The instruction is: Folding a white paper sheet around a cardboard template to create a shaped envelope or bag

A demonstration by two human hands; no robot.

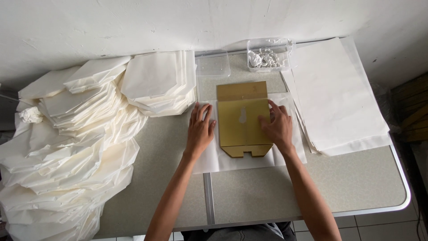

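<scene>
A brown cardboard template (243,119) lies on a sheet of thin white paper (249,161) in the middle of the table. My left hand (199,130) rests flat on the paper at the template's left edge, fingers spread. My right hand (277,126) presses down on the template's right edge, fingers apart. Neither hand grips anything.
Folded white paper bags are heaped at the left (67,156), with a neater stack (158,82) behind. A pile of flat white sheets (339,98) lies at the right. Two clear plastic boxes (269,56) stand against the wall. The grey table's rim (403,196) curves at the right.
</scene>
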